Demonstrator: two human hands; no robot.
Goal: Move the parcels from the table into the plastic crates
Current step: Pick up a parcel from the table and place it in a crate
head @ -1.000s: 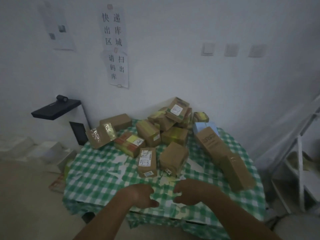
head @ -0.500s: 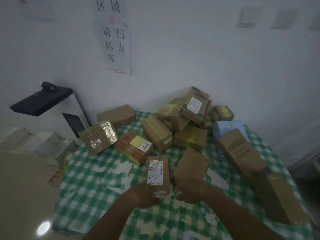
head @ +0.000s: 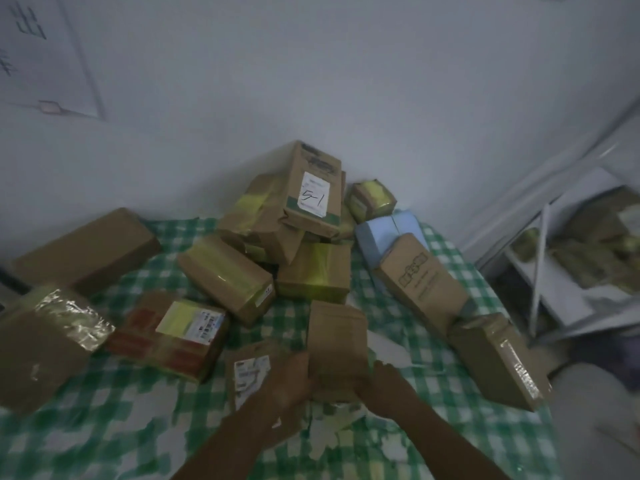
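Head view, read left to right. At 9 o'clock a tape-wrapped carton (head: 48,341) overhangs the checked tablecloth (head: 114,431); behind it, toward 10 o'clock, lies a long plain carton (head: 86,251). Next comes a red-printed box (head: 169,337) with a yellow label, then a small labelled parcel (head: 251,370) lying flat at 6 o'clock. The left hand (head: 289,384) lies over that parcel's right edge, its fingers set against the left face of the plain brown box (head: 337,348); the right hand (head: 386,381) meets the same box from the right. Both appear to clasp it between them, though blur hides the fingertips. The box stands near the table's front centre, tipped upright; whether its base touches the cloth cannot be told. At 12 o'clock rises the heap against the wall, topped by the parcel marked 5-1 (head: 313,192). At 3 o'clock lean a printed carton (head: 420,278) and a taped carton (head: 498,362); beyond stands a white rack (head: 554,282).

Step in hand, as judged: the first pick, a two-handed grasp. No plastic crate is visible, so the next move calls for lifting the box clear of its neighbour and turning to find a crate.
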